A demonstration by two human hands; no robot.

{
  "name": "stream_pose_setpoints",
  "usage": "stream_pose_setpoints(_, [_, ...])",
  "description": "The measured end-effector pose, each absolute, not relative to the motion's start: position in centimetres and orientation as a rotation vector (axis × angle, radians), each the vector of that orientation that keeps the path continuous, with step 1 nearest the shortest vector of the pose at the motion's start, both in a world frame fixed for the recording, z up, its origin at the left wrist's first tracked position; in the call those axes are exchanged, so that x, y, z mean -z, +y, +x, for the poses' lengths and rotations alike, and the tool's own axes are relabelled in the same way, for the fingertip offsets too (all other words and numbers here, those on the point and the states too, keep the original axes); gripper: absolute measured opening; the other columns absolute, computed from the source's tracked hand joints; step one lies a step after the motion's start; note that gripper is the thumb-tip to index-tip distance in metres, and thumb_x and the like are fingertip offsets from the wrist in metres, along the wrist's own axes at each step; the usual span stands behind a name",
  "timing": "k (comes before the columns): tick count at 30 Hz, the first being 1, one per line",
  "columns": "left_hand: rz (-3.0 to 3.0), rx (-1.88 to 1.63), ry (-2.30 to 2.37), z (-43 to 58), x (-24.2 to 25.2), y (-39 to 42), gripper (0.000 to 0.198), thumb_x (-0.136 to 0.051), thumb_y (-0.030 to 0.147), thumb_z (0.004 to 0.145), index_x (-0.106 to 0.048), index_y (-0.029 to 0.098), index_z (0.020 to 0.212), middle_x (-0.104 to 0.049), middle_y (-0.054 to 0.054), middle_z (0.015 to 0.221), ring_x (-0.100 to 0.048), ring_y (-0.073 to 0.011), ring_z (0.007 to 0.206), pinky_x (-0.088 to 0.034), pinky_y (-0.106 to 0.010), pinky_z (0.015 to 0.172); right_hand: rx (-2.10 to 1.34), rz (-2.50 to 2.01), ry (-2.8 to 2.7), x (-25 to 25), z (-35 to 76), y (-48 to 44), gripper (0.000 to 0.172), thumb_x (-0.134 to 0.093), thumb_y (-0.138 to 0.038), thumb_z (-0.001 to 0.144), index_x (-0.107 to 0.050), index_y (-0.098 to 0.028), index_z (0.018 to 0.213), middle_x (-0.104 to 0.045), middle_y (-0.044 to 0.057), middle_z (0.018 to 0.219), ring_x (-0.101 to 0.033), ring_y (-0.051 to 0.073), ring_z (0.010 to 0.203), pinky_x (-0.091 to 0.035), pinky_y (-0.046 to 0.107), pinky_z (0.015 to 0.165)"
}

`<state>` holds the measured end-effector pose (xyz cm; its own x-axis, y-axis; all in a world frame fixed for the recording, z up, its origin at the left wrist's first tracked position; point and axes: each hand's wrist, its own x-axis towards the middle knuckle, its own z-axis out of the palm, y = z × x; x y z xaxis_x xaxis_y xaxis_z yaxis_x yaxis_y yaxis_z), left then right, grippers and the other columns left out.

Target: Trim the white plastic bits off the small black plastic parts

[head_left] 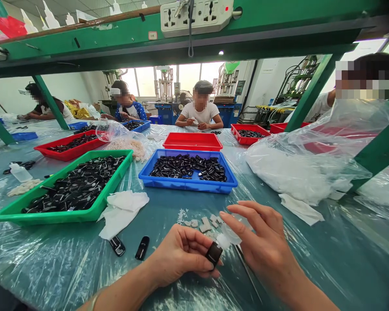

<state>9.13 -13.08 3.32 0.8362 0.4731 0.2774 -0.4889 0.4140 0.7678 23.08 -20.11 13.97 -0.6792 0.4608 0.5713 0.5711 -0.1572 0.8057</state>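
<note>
My left hand pinches a small black moulded plastic piece between its fingers and thumb. A translucent plastic scrap runs from that piece into the grip of my right hand, whose fingers curve above it. Just left of my hands, two loose black plastic pieces lie on the plastic-covered table. Small whitish plastic trimmings are scattered just beyond my fingertips.
A green tray and a blue tray hold many black pieces. White tissue lies nearby, and a white-filled plastic bag sits right. Red trays stand beyond. Several co-workers sit across the table, under a green shelf.
</note>
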Motion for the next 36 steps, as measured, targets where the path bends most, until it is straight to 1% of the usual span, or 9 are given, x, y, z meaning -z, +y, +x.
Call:
stream_pose_setpoints(8, [0.979, -0.590, -0.028, 9.0, -3.4, -13.2, 0.042, -0.069, 0.020, 0.049, -0.057, 0.005, 0.087, -0.062, -0.009, 0.086, -0.063, -0.0114, 0.069, -0.049, -0.010, 0.058, 1.987, -1.170, -2.008, -14.3, 23.0, -20.0, 0.043, -0.046, -0.010, 0.067, -0.053, -0.045, 0.091, -0.041, -0.021, 0.109, -0.034, -0.007, 0.111, -0.025, 0.011, 0.097])
stream_pose_setpoints(13, [0.977, -0.584, -0.038, 8.9, -3.5, -13.3, 0.039, -0.068, 0.019, 0.050, -0.058, 0.003, 0.084, -0.062, -0.007, 0.077, -0.062, -0.0091, 0.066, -0.048, -0.009, 0.057, 1.989, -1.145, -2.020, -14.3, 23.1, -20.1, 0.042, -0.045, -0.010, 0.067, -0.053, -0.045, 0.089, -0.041, -0.021, 0.109, -0.034, -0.007, 0.111, -0.025, 0.012, 0.097])
stream_pose_setpoints(19, [0.988, -0.582, -0.041, 8.9, -3.6, -13.3, 0.038, -0.068, 0.019, 0.050, -0.058, 0.003, 0.083, -0.061, -0.006, 0.075, -0.061, -0.0083, 0.064, -0.047, -0.009, 0.056, 1.979, -1.108, -2.061, -14.6, 22.9, -20.0, 0.041, -0.045, -0.010, 0.067, -0.054, -0.044, 0.088, -0.042, -0.019, 0.109, -0.034, -0.007, 0.111, -0.026, 0.011, 0.098])
stream_pose_setpoints(25, [1.002, -0.566, -0.032, 8.9, -3.7, -13.3, 0.038, -0.067, 0.018, 0.051, -0.058, 0.003, 0.084, -0.062, -0.006, 0.073, -0.059, -0.0060, 0.059, -0.047, -0.009, 0.055, 1.944, -1.062, -2.130, -15.0, 23.0, -20.2, 0.038, -0.043, -0.012, 0.069, -0.055, -0.043, 0.087, -0.041, -0.020, 0.109, -0.034, -0.007, 0.112, -0.026, 0.012, 0.098])
stream_pose_setpoints(29, [0.988, -0.558, -0.030, 8.8, -3.7, -13.4, 0.037, -0.067, 0.018, 0.050, -0.058, 0.002, 0.083, -0.061, -0.007, 0.075, -0.060, -0.0079, 0.062, -0.047, -0.010, 0.056, 1.925, -1.038, -2.162, -15.0, 23.2, -20.1, 0.038, -0.043, -0.014, 0.070, -0.054, -0.044, 0.089, -0.041, -0.020, 0.111, -0.034, -0.006, 0.112, -0.028, 0.013, 0.099])
stream_pose_setpoints(34, [0.971, -0.555, -0.026, 8.9, -3.7, -13.4, 0.036, -0.067, 0.016, 0.049, -0.058, 0.002, 0.081, -0.061, -0.007, 0.074, -0.060, -0.0085, 0.062, -0.047, -0.010, 0.055, 1.905, -0.991, -2.191, -15.2, 23.3, -20.2, 0.029, -0.045, -0.022, 0.072, -0.054, -0.042, 0.090, -0.040, -0.019, 0.112, -0.036, -0.005, 0.113, -0.030, 0.015, 0.099])
stream_pose_setpoints(36, [0.966, -0.553, -0.029, 9.0, -3.7, -13.5, 0.037, -0.067, 0.016, 0.049, -0.058, 0.002, 0.082, -0.062, -0.007, 0.074, -0.060, -0.0083, 0.062, -0.048, -0.010, 0.055, 1.921, -0.990, -2.204, -15.3, 23.3, -20.3, 0.030, -0.044, -0.023, 0.072, -0.053, -0.043, 0.092, -0.039, -0.019, 0.114, -0.036, -0.005, 0.114, -0.031, 0.016, 0.100])
